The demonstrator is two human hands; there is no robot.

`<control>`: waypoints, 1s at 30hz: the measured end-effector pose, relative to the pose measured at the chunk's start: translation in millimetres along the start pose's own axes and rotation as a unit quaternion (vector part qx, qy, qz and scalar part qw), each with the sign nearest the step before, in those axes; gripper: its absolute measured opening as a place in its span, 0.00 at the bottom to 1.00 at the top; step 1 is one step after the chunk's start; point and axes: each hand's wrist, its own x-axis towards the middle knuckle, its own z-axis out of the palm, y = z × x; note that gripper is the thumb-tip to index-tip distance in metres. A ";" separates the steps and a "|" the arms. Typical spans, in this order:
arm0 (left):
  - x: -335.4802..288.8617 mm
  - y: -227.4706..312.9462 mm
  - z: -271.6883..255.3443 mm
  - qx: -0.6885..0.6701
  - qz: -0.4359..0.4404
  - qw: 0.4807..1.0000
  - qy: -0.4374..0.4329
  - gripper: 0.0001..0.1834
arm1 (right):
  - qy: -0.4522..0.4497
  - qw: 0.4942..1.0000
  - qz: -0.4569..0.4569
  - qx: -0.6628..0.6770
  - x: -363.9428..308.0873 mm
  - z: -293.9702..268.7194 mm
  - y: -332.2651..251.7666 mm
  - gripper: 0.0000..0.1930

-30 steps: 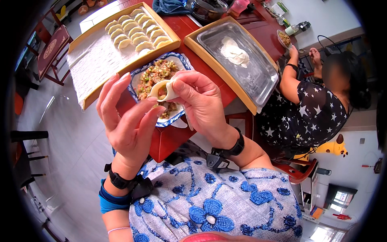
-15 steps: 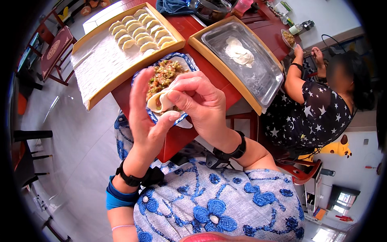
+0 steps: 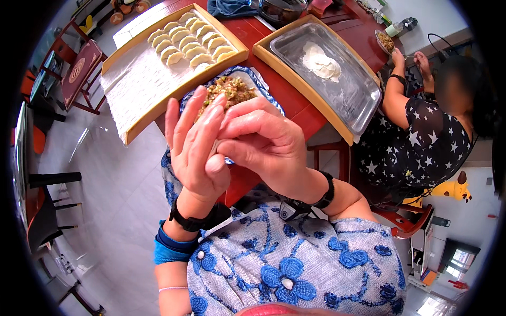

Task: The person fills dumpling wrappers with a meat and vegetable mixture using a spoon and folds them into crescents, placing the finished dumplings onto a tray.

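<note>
Both my hands meet over the near edge of a blue-and-white dish (image 3: pixel 267 94) of chopped filling (image 3: pixel 232 91). Between them is a dumpling (image 3: pixel 215 147), almost wholly hidden; only a pale sliver of dough shows. My left hand (image 3: pixel 196 150) supports it, its fingers raised and its thumb up against it. With thumb and fingertips together, my right hand (image 3: pixel 271 138) pinches the dough from the right. Beyond the dish, rows of folded dumplings (image 3: pixel 192 41) lie at the far end of a paper-lined wooden tray (image 3: pixel 174 90).
To the right, another wooden tray (image 3: pixel 303 101) holds a metal pan (image 3: pixel 337 102) with a pile of dough wrappers (image 3: pixel 320 63). A co-worker in a star-patterned top (image 3: pixel 416 139) sits at the right, hands near a small bowl (image 3: pixel 385 41). A chair (image 3: pixel 81 71) stands at the left.
My left fingers have swung in across the dumpling, which was visible as a folded, partly open wrapper and is now mostly covered. The whole view has shifted slightly.
</note>
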 end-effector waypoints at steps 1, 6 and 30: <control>2.0 2.2 -2.6 0.012 -0.001 1.000 -0.005 0.34 | -0.007 0.999 0.004 0.047 -0.4 2.1 -0.2 0.15; 7.8 6.1 4.9 -0.092 -0.044 0.993 0.056 0.34 | -0.060 0.988 0.084 0.116 -10.5 18.3 19.5 0.31; 4.2 15.0 25.2 -0.275 -0.230 0.924 0.134 0.41 | 0.037 0.954 -0.178 -0.239 0.5 -2.0 19.5 0.26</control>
